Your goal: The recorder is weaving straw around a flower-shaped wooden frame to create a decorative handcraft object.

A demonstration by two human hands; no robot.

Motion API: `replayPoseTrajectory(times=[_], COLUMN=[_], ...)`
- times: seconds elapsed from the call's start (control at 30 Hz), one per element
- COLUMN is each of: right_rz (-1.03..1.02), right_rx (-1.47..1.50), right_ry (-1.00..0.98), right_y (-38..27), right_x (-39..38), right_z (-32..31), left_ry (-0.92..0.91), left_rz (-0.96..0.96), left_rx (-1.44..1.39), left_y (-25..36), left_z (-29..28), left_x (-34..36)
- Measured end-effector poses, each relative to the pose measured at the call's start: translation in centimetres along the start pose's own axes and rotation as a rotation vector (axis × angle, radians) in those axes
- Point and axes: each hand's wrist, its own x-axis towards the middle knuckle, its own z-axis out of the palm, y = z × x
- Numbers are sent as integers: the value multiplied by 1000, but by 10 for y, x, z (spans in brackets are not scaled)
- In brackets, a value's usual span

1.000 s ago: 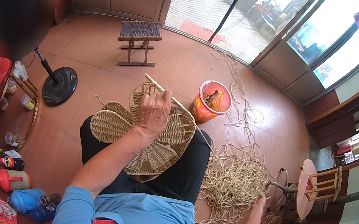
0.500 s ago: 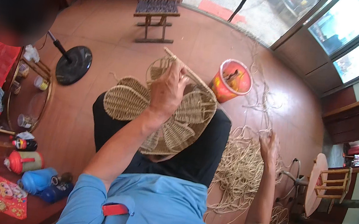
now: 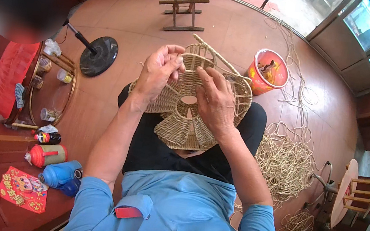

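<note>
A tan woven piece [image 3: 174, 132] with petal-shaped panels around a small central gap rests on my lap, a wrapped rod slanting along its upper right edge. It looks like a basket part woven of cord. At the left edge of its upper petal, my left hand [image 3: 156, 74] is closed in a pinch, thumb against fingers; whatever lies between them is too small to make out. My right hand [image 3: 217, 100] lies over the right side of the weave, fingers bent onto the upper petal's edge. Its palm side is hidden.
A heap of loose cord [image 3: 285, 164] lies on the floor at right, strands trailing toward the doorway. Beyond my right knee stands a red bucket [image 3: 253, 83]. A folding stool [image 3: 184, 1] and a round black stand base [image 3: 99, 56] are ahead; flasks [image 3: 47, 155] sit at left.
My right hand has come from the cord heap up to the weave. My left hand has let go of the wrapped rod and pinches at the upper petal. The whole view has shifted.
</note>
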Motion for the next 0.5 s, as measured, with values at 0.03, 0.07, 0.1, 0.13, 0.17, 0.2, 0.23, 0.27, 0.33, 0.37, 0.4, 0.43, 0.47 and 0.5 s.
replayPoseTrajectory(times=[0.03,0.07,0.1,0.13,0.17,0.2,0.23,0.27,0.33,0.37,0.4,0.43,0.47,0.5], right_rz=[-5,-4,-4,-29,-33,-20,-6,-6,7,7,16,25,28,37], right_rx=[5,-48,-98,-127,-124,-147,-172,-174,-202,-198,-183,-167,-166,-160], right_ry=[-7,-28,-38,-49,-46,-82,-118,-119,-158,-157,-160,-162,-160,-165], right_y=[-2,-5,-5,-4,-5,-8,-11,-12,-14,-15,-15,-14,-13,-11], right_x=[-2,-5,-6,-7,-7,-6,-5,-3,-1,0,2,3,4,4], right_z=[3,6,8,10,9,9,8,9,12,13,11,10,9,9], left_ry=[9,8,2,16,19,-8,-37,-54,-72,-92,-65,-68,-30,6], left_rz=[-1,1,8,7,11,77,142,148,162,175,209,208,237,265], left_rx=[-2,35,80,152,155,127,97,111,203,297,417,418,451,486], left_y=[1,2,9,16,18,18,18,18,17,17,19,20,21,21], left_z=[-4,-8,-9,-7,-2,3,9,15,21,23,27,30,33,35], left_x=[3,5,9,14,22,30,36,40,44,44,43,41,39,36])
